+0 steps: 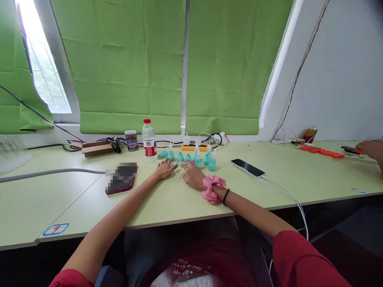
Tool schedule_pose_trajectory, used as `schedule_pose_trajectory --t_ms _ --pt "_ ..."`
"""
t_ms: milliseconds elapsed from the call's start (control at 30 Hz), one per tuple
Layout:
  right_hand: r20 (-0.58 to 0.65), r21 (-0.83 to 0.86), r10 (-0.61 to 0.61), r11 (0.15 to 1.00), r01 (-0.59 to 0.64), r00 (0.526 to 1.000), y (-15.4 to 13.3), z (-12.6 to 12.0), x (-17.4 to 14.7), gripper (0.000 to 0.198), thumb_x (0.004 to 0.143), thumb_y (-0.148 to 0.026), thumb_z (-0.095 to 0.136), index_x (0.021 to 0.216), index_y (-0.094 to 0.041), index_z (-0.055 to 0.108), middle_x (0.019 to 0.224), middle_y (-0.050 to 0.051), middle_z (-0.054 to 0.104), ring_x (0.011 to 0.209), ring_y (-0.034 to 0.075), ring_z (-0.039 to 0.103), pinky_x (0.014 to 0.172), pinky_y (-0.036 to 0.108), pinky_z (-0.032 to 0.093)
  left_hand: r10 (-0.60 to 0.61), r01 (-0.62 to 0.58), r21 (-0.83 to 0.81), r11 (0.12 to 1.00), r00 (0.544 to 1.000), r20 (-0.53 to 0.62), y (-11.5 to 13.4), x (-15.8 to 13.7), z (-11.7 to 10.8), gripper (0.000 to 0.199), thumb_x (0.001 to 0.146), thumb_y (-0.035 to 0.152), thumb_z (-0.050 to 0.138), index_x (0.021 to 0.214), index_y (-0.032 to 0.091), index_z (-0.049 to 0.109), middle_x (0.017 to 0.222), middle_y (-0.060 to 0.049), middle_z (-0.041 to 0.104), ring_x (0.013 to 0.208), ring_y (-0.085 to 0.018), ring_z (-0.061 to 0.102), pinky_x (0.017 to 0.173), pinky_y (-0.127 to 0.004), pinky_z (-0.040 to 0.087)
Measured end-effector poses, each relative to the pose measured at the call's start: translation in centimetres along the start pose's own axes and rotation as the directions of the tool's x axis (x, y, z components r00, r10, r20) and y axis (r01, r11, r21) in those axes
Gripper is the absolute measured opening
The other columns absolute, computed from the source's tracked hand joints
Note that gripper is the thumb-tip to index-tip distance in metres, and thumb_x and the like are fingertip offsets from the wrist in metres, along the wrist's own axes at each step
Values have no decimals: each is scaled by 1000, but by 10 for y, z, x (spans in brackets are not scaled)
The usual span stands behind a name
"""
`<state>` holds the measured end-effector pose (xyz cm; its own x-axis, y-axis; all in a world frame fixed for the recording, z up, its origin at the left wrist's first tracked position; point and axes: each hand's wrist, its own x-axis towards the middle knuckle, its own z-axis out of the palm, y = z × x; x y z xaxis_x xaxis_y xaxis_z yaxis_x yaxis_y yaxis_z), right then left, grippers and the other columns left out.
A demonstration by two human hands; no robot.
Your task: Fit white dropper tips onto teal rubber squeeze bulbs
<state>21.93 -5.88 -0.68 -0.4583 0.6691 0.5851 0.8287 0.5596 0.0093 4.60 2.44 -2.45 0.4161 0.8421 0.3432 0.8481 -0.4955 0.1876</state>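
Note:
Several teal rubber bulbs stand in a loose group just beyond my hands, some topped with see-through nozzles, like bulb syringes. My left hand (164, 169) lies low on the table with its fingers spread, close to a nozzle-topped bulb (170, 155). My right hand (194, 175) rests to the right, fingers apart, its fingertips near an open-topped bulb (180, 157) and small see-through pieces between the hands. At the group's right edge, a bulb with a nozzle (212, 164) stands upright. Another bulb (163, 154) lies on its side at the left.
A water bottle (149, 141), a can (131, 140) and a cardboard box (100, 148) stand at the back left. Phones lie left (127, 179) and right (247, 168). Behind the bulbs is a yellow power strip (196, 148). Another person's hand (371, 147) reaches in at far right.

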Motion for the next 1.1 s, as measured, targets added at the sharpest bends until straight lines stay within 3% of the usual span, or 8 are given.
schedule_pose_trajectory --t_ms 200,300,367,467,567,833,1033,1100 --pt "116 -88 188 980 -179 975 1 28 16 30 75 -19 44 102 -7 50 105 21 45 94 32 40 66 38 38 24 -43 -168 985 994 -111 -3 1 -3 34 80 25 32 105 14 54 110 -10 54 105 -20 45 89 -35 34" --pt "163 -63 140 989 -131 977 4 27 16 25 78 -20 40 98 -9 52 98 17 49 92 27 42 67 36 39 -58 -1 -329 944 984 -170 -2 -1 -9 34 77 19 33 101 11 56 101 -9 59 91 -19 53 81 -32 41" --pt "119 -36 87 996 -83 989 5 27 14 24 79 -20 39 98 -12 52 102 14 48 95 25 41 71 34 38 -88 19 -370 929 981 -171 0 -2 -11 34 77 21 34 100 11 57 100 -9 60 89 -19 55 79 -31 43" --pt "78 -59 112 992 -108 991 6 29 14 27 81 -27 39 101 -13 50 106 13 48 99 25 41 78 37 36 28 -66 -308 949 992 -125 4 -4 -8 35 79 24 34 105 12 55 107 -9 57 101 -20 50 88 -33 38" --pt "169 -77 115 992 -103 979 6 33 15 29 83 -31 35 99 -13 51 95 13 54 92 24 47 82 40 32 165 -175 -238 955 984 -62 9 -4 -2 35 79 23 33 104 13 56 110 -9 56 113 -21 40 95 -33 31" --pt "153 150 22 988 -45 988 6 34 15 34 77 -34 49 104 -13 49 99 10 53 97 20 46 83 33 34 93 -130 -250 960 984 -153 15 -6 -3 35 72 12 36 99 13 58 97 -8 57 87 -17 53 81 -31 42" --pt "24 80 136 987 -138 990 7 34 15 27 79 -26 44 101 -12 52 106 12 50 102 21 42 86 33 32 283 -306 -146 941 946 -156 21 -8 3 40 75 10 33 110 12 50 116 -10 49 108 -20 42 93 -36 32" --pt "37 28 163 986 -164 986 8 34 15 28 82 -28 39 101 -11 51 107 15 49 103 24 41 87 37 31 316 -331 -144 932 941 -120 21 -8 4 39 76 11 31 111 13 49 118 -10 49 112 -19 40 94 -35 30"
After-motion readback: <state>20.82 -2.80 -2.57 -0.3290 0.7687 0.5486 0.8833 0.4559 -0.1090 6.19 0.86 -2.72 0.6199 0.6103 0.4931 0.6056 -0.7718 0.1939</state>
